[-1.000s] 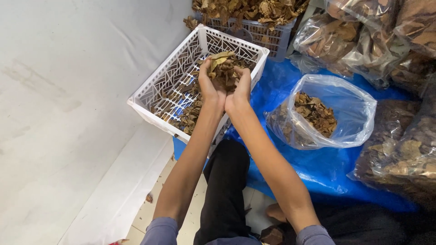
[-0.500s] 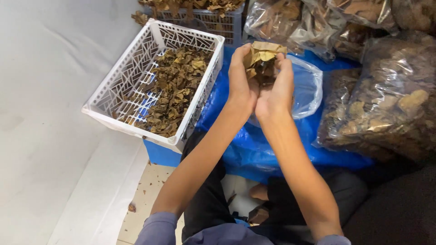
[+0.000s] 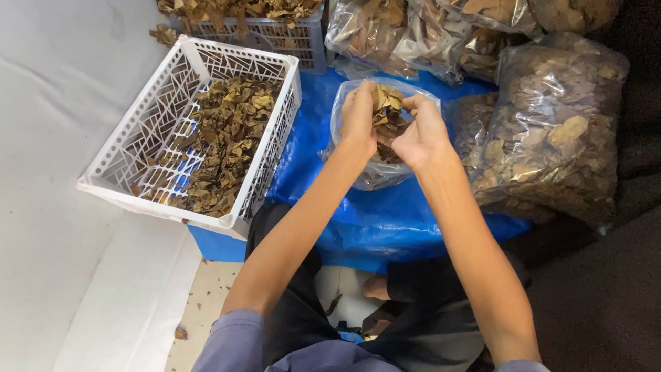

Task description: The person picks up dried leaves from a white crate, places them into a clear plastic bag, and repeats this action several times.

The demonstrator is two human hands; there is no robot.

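From my feed, looking down over the head camera, both of my hands are raised together over the open mouth of a clear plastic bag (image 3: 375, 169) that sits on a blue tarp (image 3: 385, 220). My left hand (image 3: 359, 114) and right hand (image 3: 420, 131) are cupped toward each other, fingers curled, pressing a bunch of dry brown leaves (image 3: 387, 110) between them; the bunch is held just above the leaves already lying in the bag. To my left, a white plastic lattice basket (image 3: 138, 124) stands tilted, partly on the tarp and partly on the white sheet (image 3: 55, 138), with a loose heap of dried leaves (image 3: 220, 138) spread across its bottom. Behind it I see a grey crate (image 3: 289, 38) piled with more leaves. To my right, well apart from the basket, large clear sacks (image 3: 558, 124) stuffed with the same dry leaves lean against each other, and more filled bags (image 3: 413, 34) are stacked at the top, just behind the bag I am working over. Below my forearms I can make out dark trousers (image 3: 296, 303) and a bare foot (image 3: 377, 288) on a pale floor strip (image 3: 206, 303) with a few leaf crumbs on it.
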